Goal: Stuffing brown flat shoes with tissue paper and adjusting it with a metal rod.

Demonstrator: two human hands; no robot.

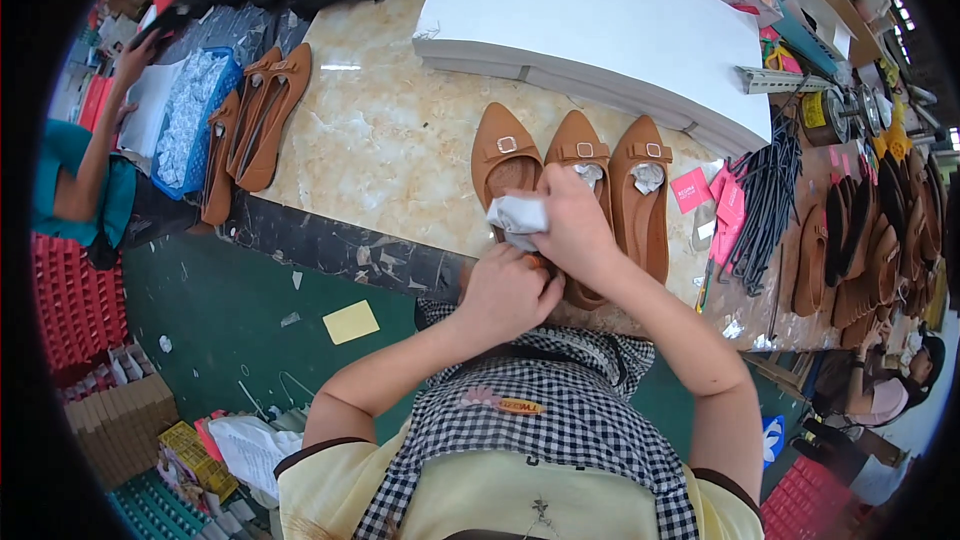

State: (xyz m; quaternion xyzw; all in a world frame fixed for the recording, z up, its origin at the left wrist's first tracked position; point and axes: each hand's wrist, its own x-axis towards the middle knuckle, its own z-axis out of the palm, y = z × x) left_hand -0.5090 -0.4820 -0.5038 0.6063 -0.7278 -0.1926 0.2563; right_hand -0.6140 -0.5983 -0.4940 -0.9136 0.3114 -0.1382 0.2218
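Observation:
Three tan pointed flats with bows and square buckles stand side by side, toes away from me. My right hand [575, 225] is closed on a crumpled wad of white paper [518, 214] above the opening of the left flat [505, 137]. At that flat's heel end, my left hand [502, 290] has its fingers curled around it; the heel itself is hidden. Wads of paper sit inside the middle flat [577, 137] and the right flat [641, 140], behind their bows. My right forearm crosses in front of their heels.
A stack of white sheets [600, 10] lies along the far side of the marble-patterned table [370, 120]. More tan flats [272, 120] and a blue basket of paper wads [195, 120] are left, near a co-worker's arm [95, 160]. Black strips [765, 205] and pink tags [728, 202] lie right.

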